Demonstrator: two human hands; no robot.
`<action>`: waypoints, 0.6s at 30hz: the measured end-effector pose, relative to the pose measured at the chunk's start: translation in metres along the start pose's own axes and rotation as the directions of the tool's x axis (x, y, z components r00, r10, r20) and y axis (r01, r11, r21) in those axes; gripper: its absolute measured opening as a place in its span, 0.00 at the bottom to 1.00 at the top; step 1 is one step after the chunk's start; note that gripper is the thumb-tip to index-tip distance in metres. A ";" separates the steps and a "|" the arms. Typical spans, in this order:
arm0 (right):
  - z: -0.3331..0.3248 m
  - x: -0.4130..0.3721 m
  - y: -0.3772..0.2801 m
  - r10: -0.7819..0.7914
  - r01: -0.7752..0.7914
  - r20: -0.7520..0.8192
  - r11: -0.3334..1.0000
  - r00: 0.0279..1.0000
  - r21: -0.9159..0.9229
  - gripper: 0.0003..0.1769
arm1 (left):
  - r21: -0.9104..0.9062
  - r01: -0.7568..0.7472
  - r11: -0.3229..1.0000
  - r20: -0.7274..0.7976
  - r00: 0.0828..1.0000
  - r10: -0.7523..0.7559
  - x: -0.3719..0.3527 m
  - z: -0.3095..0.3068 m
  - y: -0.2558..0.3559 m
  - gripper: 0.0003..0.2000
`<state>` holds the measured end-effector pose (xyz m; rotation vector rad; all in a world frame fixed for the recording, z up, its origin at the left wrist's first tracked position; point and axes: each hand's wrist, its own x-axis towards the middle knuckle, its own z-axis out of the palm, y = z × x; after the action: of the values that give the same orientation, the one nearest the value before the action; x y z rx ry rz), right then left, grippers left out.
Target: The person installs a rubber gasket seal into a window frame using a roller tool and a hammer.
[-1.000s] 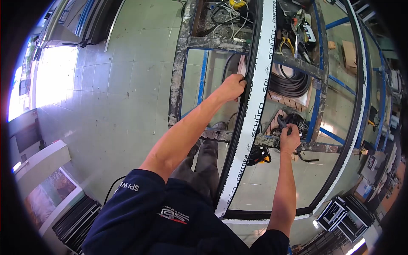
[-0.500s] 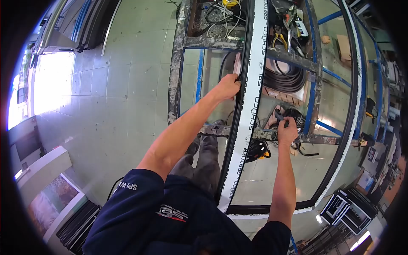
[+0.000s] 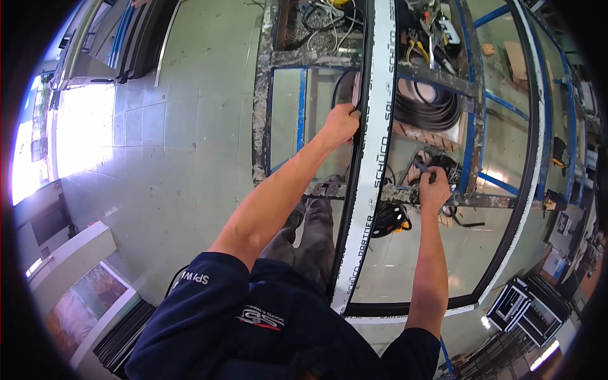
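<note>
A long frame (image 3: 373, 158) with white printed protective film and black edges lies across the workbench. At its left black edge is my left hand (image 3: 343, 121), fingers closed around the edge; the fingertips are partly hidden. To the right of that bar, over the frame's opening, my right hand (image 3: 434, 190) is closed on a small dark grey tool (image 3: 420, 165). Its tip points up and left, apart from the bar, and its exact kind cannot be made out. Below the right hand a dark-stained bench crossbar (image 3: 399, 194) passes under the frame.
A coil of black hose or gasket (image 3: 437, 111) rests below the bench top. Pliers (image 3: 418, 50) and other tools fill a tray at the top. Blue bench legs (image 3: 500, 183) stand on the right. Dark profiles (image 3: 142, 44) lean at upper left, and small frames (image 3: 506, 304) stand lower right.
The view has shifted slightly. My right hand has moved a little to the right of the bar with the dark tool in it. My left hand stays at the frame's edge.
</note>
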<state>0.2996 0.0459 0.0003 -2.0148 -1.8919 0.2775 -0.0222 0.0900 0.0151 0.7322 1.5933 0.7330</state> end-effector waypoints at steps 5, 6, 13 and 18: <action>-0.001 -0.004 0.001 -0.003 0.002 0.008 1.000 1.000 0.004 0.07 | 0.013 -0.003 1.000 -0.028 1.000 0.003 0.008 0.004 -0.007 0.14; -0.001 0.000 -0.001 -0.014 0.014 -0.001 1.000 1.000 0.011 0.07 | 0.021 -0.021 1.000 -0.040 0.999 0.022 0.011 0.002 -0.003 0.15; -0.004 0.002 -0.005 0.019 -0.019 0.002 1.000 1.000 0.011 0.07 | 0.004 -0.010 1.000 0.025 1.000 0.010 0.007 -0.003 -0.002 0.15; -0.004 0.001 -0.007 0.017 -0.017 0.013 1.000 1.000 -0.003 0.08 | -0.077 0.038 0.996 0.021 0.999 -0.036 0.009 -0.004 0.005 0.13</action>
<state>0.2948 0.0463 0.0072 -2.0374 -1.8848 0.2936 -0.0274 0.1001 0.0145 0.6498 1.5482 0.7542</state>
